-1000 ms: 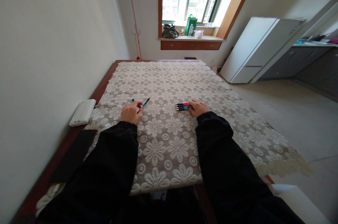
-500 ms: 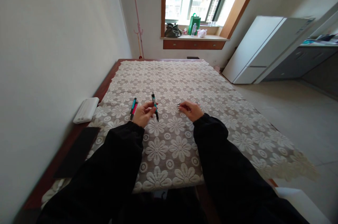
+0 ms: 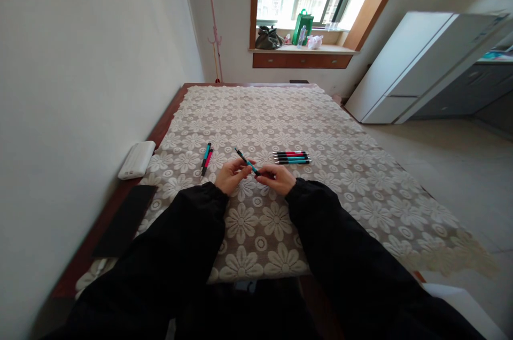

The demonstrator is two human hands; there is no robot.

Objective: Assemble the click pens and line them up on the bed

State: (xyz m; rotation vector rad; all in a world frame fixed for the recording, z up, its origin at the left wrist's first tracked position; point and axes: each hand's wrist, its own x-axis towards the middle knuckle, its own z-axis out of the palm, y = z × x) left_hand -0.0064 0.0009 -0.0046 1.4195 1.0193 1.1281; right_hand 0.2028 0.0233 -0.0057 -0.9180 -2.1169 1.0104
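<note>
- My left hand [image 3: 231, 176] and right hand [image 3: 276, 178] both pinch one teal pen [image 3: 247, 161].
- Four pens [image 3: 292, 157] at 2 o'clock; two pens [image 3: 206, 157] at 10; no lettering legible.

The table [image 3: 168, 115] in front of me is dark reddish wood, its bare edge showing along the wall side. A cream lace tablecloth [image 3: 280, 115] with a daisy pattern covers nearly all of it. On the cloth, two pens [image 3: 206, 158], one teal and one pink, lie side by side to my left. A row of four pens [image 3: 292, 157] lies close together to my right. On the bare wood sit a white box [image 3: 137, 159] and, nearer me, a flat black slab [image 3: 126, 217].
</note>
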